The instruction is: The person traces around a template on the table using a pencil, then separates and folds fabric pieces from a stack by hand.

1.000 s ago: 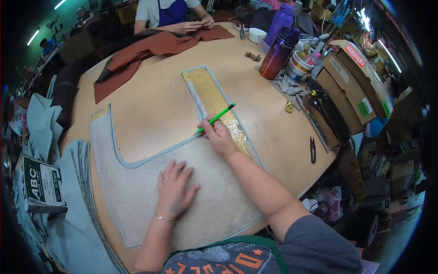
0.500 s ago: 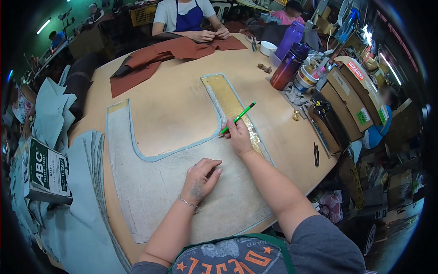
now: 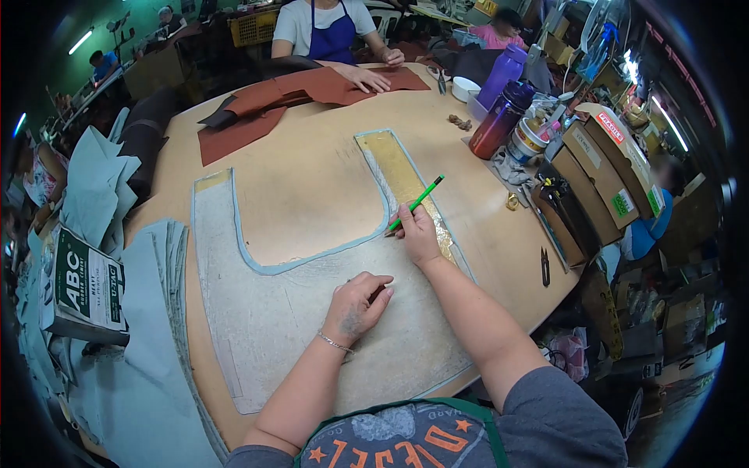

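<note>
My right hand (image 3: 419, 236) holds a green pencil (image 3: 421, 199), its tip down at the inner curve of a large grey U-shaped template (image 3: 289, 312). Light blue material shows along the template's edges, and its right arm is gold-coloured. My left hand (image 3: 357, 306) rests on the template's grey body, lower and to the left of the pencil. Its fingers are bent and pressed together; anything under them is hidden.
Red-brown leather (image 3: 246, 129) lies at the far edge near a co-worker's hands. Bottles (image 3: 503, 117), tubs and cardboard boxes (image 3: 597, 175) stand right, with black snips (image 3: 545, 267) nearer. Left are grey-blue sheets (image 3: 148, 312) and an ABC tin (image 3: 86, 288).
My left hand has gone from spread fingers to bent ones and shifted right over the template. The view has shifted. The co-worker's hands have moved apart, one now flat on the leather.
</note>
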A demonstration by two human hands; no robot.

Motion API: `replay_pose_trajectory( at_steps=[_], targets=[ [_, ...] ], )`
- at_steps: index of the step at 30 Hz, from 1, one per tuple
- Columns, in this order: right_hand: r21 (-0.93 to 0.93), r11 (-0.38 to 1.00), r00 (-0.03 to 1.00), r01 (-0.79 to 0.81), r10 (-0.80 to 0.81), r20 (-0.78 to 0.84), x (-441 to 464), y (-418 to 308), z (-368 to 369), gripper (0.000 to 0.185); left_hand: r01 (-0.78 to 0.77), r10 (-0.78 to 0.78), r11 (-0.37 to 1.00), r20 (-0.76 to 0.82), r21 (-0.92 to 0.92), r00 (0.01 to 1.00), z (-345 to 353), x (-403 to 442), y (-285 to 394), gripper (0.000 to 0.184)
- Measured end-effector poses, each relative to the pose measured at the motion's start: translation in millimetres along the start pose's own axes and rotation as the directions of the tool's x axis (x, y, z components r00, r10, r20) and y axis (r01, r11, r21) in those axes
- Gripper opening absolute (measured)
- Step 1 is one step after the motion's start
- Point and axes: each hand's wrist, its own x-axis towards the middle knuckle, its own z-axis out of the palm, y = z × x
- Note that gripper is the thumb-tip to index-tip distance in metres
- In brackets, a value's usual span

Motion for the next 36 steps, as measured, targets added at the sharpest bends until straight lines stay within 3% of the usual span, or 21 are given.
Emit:
replay_pose_trajectory(
  at_steps=[21, 24, 27, 36],
  targets=[
    [0.037, 0.999, 1.0, 0.008, -0.008, -0.012, -1.0, -1.5, 1.1, 0.023, 0.018, -0.018, 1.0, 0.001, -0.004, 1.0, -0.7, 0.3, 2.2, 0.017],
    [0.013, 1.0, 1.0, 0.009, -0.009, 0.009, -1.4, -2.6, -0.1, 0.022, -0.071, 0.083, 0.974, -0.05, 0.214, 0.995, 1.7, -0.7, 1.6, 0.016],
    [0.006, 1.0, 1.0, -0.007, 0.007, 0.023, -2.5, -6.9, 0.5, 0.022, -0.045, 0.073, 0.945, -0.074, 0.325, 0.995, 3.3, -1.9, 7.9, 0.016],
    [0.025, 1.0, 1.0, -0.006, 0.006, 0.011, -1.9, -3.8, 0.8, 0.021, -0.019, 0.029, 0.969, -0.036, 0.246, 0.999, 1.1, -0.2, 2.2, 0.018]
  ],
)
